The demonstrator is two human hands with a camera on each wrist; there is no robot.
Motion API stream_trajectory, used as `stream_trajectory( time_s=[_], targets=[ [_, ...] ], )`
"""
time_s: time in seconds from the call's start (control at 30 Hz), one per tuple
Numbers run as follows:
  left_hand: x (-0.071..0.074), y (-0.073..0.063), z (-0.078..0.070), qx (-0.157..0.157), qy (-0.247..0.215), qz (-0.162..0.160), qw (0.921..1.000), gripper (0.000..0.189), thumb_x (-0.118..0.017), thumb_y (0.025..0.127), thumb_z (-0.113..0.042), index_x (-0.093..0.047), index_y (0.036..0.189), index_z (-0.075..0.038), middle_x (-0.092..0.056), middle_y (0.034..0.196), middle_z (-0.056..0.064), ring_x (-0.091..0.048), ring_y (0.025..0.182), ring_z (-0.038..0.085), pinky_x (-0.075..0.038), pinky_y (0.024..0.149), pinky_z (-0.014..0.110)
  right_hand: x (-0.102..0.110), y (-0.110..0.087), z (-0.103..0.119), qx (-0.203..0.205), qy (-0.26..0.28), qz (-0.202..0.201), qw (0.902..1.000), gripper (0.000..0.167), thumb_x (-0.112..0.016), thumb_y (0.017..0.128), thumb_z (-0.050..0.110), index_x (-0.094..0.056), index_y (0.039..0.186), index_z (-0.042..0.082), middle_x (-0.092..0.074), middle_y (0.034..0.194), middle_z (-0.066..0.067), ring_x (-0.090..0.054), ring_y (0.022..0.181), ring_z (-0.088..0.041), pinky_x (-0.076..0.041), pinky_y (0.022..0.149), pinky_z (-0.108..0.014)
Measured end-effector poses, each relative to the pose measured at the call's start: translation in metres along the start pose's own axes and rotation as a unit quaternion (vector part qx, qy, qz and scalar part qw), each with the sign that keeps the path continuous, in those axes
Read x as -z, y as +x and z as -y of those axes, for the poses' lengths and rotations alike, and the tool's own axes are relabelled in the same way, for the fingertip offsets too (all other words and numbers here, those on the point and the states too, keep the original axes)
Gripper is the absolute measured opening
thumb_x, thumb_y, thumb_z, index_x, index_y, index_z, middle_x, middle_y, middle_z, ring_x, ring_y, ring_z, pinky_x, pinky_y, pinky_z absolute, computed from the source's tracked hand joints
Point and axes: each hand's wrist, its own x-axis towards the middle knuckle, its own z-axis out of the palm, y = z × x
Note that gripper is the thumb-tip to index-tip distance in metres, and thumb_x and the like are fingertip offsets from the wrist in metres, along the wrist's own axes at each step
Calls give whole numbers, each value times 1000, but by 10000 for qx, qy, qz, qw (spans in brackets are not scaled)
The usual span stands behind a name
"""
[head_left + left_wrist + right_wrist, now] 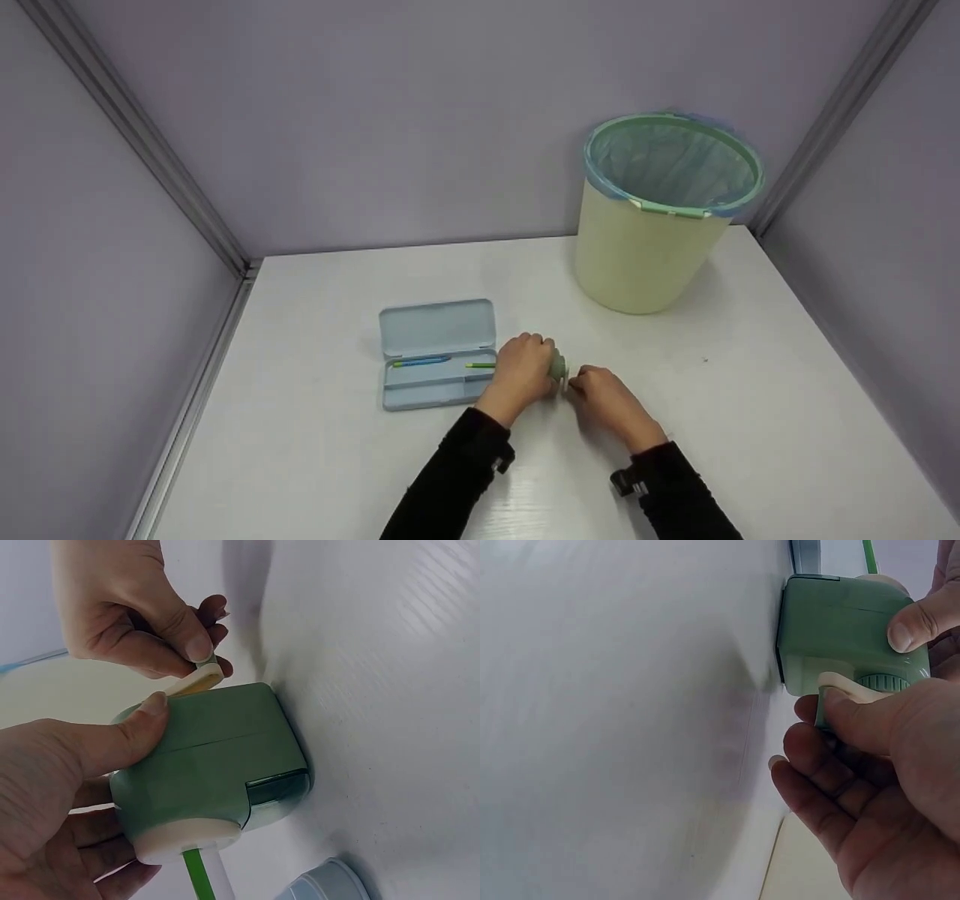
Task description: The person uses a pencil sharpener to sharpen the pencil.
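Observation:
A green crank pencil sharpener [217, 742] stands on the white table, mostly hidden behind the hands in the head view. My left hand [521, 367] grips its body, thumb on one side and fingers on the other. From the cream ring at its left end sticks a green pencil [198, 875]. At the opposite end is the cream crank arm [196, 680]. My right hand [606, 397] pinches the small green knob of that crank between thumb and index finger, its other fingers loosely bent, as the right wrist view shows.
An open light-blue pencil case [436, 328] lies to the left, lid back, with blue pencils [421, 361] in its upper compartment. At the back right stands a pale yellow-green bin [645, 255] with a blue liner. Grey walls edge the white table [315, 450].

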Motion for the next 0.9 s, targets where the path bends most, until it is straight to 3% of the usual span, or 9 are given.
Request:
stream_trajectory(
  time_s=[0.27,0.53,0.67,0.9],
  targets=[
    [2,0,1,-54,-47,137,9999,35,-87,79,-30,-72,101,-7,-70,94,6,-67,90,23,-55,81,36,0,2,1,14,25,29,10000,11,-69,93,-4,-74,83,-4,-58,74,-4,-48,66,-14,-47,62,-37],
    [0,0,0,-179,234,-60,9995,32,-86,78,-32,-74,96,-9,-70,91,6,-67,87,22,-55,77,35,-3,-1,0,-228,-106,143,9996,18,-64,99,1,-67,82,0,-51,77,0,-44,67,-14,-45,63,-37],
    [1,1,-1,-279,456,-156,9984,28,-84,80,-30,-75,97,-10,-70,91,6,-67,87,22,-55,76,34,-1,-4,2,-231,-122,130,9996,15,-62,100,1,-69,87,1,-53,80,0,-49,69,-14,-48,66,-38],
    [0,0,-2,-280,582,-69,9979,27,-81,82,-28,-76,101,-10,-71,94,5,-67,89,21,-55,77,34,-1,-9,3,-127,-102,215,9996,14,-63,99,2,-68,87,4,-53,81,1,-50,70,-13,-48,66,-36]
  ],
)
